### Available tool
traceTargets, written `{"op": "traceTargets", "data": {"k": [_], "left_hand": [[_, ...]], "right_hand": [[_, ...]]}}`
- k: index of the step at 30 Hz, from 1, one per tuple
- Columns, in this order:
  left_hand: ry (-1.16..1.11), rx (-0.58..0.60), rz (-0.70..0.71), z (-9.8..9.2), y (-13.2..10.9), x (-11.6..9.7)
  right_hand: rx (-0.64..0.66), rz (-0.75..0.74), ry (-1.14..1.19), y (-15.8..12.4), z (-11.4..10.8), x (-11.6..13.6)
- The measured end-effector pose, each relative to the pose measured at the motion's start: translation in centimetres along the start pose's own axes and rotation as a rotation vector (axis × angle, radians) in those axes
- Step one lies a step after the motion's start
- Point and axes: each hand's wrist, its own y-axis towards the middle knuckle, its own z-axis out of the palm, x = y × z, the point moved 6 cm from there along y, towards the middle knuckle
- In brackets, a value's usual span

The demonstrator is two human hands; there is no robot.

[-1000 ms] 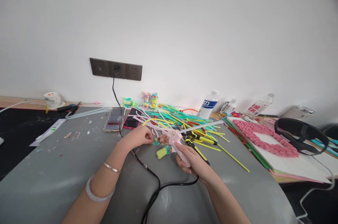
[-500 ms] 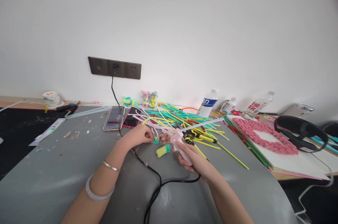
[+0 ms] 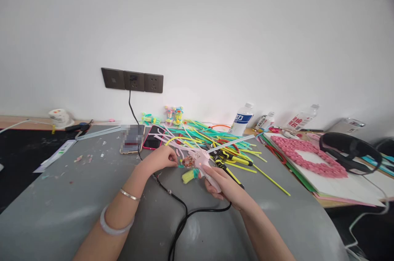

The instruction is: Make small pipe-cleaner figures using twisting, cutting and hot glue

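My right hand is wrapped round the handle of a pink hot glue gun, with a long clear glue stick jutting from its back. The gun's nozzle points left, at a small teal pipe cleaner piece. That piece is pinched in the fingertips of my left hand; the gun's front end hides part of it. Just below the gun, a yellow-green fuzzy bundle with a teal band lies on the grey table.
Behind my hands spreads a pile of coloured pipe cleaners, with yellow-handled pliers at its right. Two phones lie left of it. A black cord crosses the table. A water bottle and small pipe cleaner figures stand near the wall.
The glue gun has moved slightly left, so its nozzle now covers more of the teal piece. My left hand has stayed almost still.
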Motion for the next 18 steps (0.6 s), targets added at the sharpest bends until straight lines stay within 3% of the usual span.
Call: {"op": "traceTargets", "data": {"k": [18], "left_hand": [[0.018, 0.017, 0.000, 0.08, 0.00, 0.00]], "right_hand": [[-0.012, 0.015, -0.053, -0.57, -0.16, 0.54]]}}
